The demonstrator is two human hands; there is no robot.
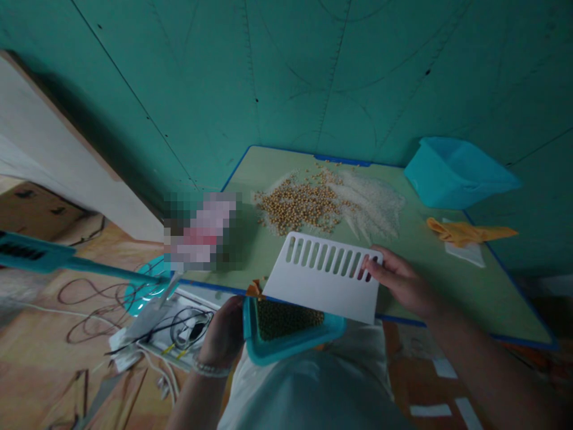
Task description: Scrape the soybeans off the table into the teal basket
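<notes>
My right hand [398, 278] is closed around the right end of a white plastic scraper [322, 292] with a row of slots. The scraper's lower edge reaches over the table's front edge, above a teal container [295, 349]. Small dark green beans [286, 319] lie inside that container. My left hand [227, 328] grips the container's left side, its fingers partly hidden. Beyond the scraper, a heap of yellow-brown soybeans [298, 206] lies on the table [430, 298]. White grains like rice [376, 200] are spread under and to the right of it.
A teal fabric bin [434, 179] stands at the back right. Near it an orange cloth [470, 232] lies over a white piece [465, 254]. A blurred-out pink object sits at the table's left. Cables and a teal-handled tool [111, 269] are left of the table.
</notes>
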